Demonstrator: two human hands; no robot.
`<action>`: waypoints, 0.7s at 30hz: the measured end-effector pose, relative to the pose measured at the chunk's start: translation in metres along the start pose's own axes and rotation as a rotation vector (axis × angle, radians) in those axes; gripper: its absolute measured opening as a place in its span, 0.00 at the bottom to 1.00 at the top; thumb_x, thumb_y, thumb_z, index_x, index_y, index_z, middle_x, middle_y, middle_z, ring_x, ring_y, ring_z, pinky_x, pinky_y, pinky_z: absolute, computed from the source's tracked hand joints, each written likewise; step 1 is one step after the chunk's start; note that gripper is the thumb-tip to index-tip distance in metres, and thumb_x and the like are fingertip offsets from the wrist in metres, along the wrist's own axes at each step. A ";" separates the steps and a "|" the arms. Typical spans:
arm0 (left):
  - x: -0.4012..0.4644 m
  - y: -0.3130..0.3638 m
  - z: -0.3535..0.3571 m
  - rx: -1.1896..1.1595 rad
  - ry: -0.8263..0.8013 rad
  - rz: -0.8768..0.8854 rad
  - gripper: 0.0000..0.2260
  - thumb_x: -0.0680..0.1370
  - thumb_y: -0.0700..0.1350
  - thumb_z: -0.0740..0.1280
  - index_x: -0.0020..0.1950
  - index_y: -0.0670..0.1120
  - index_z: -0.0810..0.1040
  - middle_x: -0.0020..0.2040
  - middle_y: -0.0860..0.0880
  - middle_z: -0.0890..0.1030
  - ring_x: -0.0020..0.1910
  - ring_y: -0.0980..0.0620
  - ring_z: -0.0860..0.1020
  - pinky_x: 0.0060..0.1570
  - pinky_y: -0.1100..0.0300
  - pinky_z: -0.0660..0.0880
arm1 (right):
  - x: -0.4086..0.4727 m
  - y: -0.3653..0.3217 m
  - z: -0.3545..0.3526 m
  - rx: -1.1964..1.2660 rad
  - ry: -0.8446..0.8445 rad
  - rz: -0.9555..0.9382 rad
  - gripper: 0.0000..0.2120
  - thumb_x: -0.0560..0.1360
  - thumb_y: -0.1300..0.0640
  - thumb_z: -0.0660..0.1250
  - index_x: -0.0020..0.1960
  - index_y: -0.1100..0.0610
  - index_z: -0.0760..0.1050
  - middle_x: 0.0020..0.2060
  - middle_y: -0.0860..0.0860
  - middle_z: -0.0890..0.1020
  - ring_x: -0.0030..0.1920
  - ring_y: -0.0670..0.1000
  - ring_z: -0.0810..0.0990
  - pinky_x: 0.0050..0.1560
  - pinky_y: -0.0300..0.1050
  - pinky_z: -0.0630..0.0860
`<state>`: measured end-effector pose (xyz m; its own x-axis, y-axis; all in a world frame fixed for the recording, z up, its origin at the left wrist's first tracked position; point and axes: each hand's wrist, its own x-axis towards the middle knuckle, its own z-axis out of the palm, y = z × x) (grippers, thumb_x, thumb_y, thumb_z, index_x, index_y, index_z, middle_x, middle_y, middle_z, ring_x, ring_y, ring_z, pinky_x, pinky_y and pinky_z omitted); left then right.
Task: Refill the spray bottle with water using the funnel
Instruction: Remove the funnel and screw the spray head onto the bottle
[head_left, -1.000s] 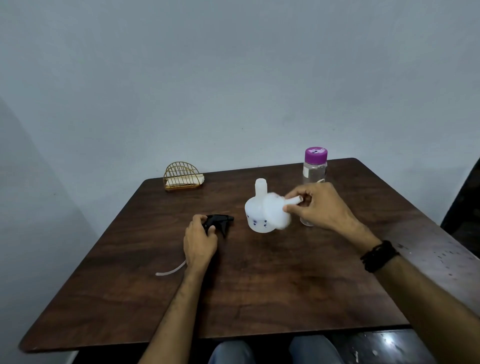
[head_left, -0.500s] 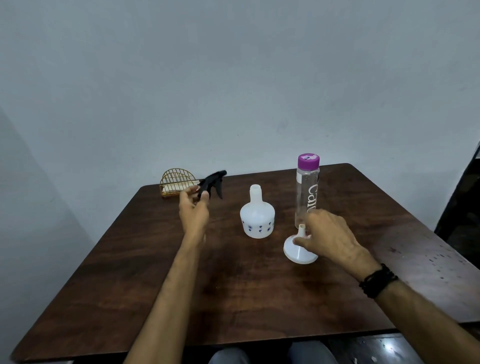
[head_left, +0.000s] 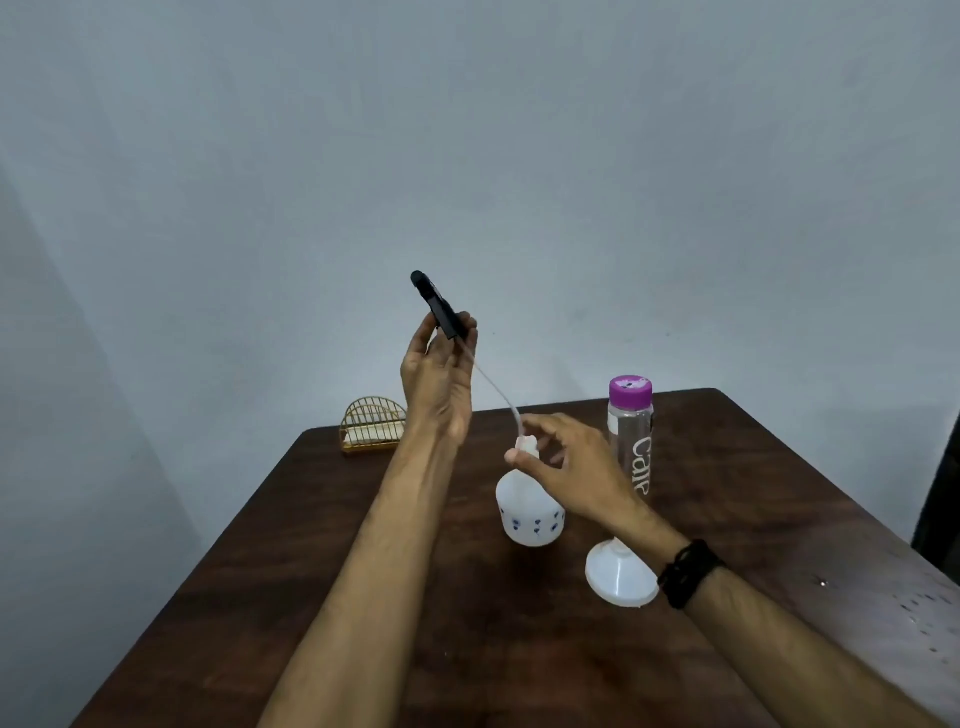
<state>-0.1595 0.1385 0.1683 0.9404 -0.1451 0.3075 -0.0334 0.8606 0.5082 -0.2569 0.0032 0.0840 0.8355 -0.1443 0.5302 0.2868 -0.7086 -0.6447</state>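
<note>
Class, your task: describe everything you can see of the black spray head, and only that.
The spray head is black, looks like plastic, and is off its bottle. The left hand holds it up in the air, above the table, gripping its lower end so the nozzle tilts up and to the left. A thin, clear, curved tube hangs from its base, and its lower end reaches the neck of the white bottle, by the right hand. Whether the tip is inside cannot be told.

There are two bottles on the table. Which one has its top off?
The squat white spray bottle with blue dots: its neck is open, and its black sprayer head is held up in the left hand. The tall clear bottle keeps its purple cap.
</note>
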 end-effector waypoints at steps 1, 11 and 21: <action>0.001 -0.001 0.005 -0.014 -0.009 0.001 0.16 0.81 0.30 0.63 0.70 0.34 0.70 0.47 0.39 0.82 0.47 0.45 0.83 0.52 0.56 0.83 | 0.005 -0.003 0.003 0.044 -0.004 0.009 0.20 0.74 0.48 0.74 0.65 0.50 0.79 0.49 0.42 0.81 0.44 0.37 0.80 0.45 0.31 0.77; 0.010 -0.005 0.016 0.155 -0.017 0.042 0.19 0.81 0.33 0.65 0.72 0.32 0.69 0.54 0.39 0.79 0.50 0.46 0.82 0.59 0.56 0.79 | 0.047 0.018 -0.002 0.217 0.170 0.165 0.08 0.77 0.58 0.72 0.55 0.54 0.84 0.39 0.44 0.85 0.38 0.41 0.83 0.48 0.41 0.83; 0.010 -0.010 0.008 0.406 0.000 0.054 0.15 0.81 0.34 0.66 0.68 0.34 0.74 0.51 0.46 0.83 0.53 0.49 0.82 0.59 0.60 0.79 | 0.050 0.029 0.017 0.182 0.114 0.205 0.08 0.77 0.59 0.72 0.55 0.54 0.84 0.42 0.46 0.85 0.41 0.42 0.83 0.50 0.41 0.83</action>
<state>-0.1527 0.1242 0.1727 0.9336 -0.1053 0.3426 -0.2135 0.6044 0.7675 -0.1986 -0.0132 0.0828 0.8299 -0.3555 0.4300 0.2049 -0.5226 -0.8276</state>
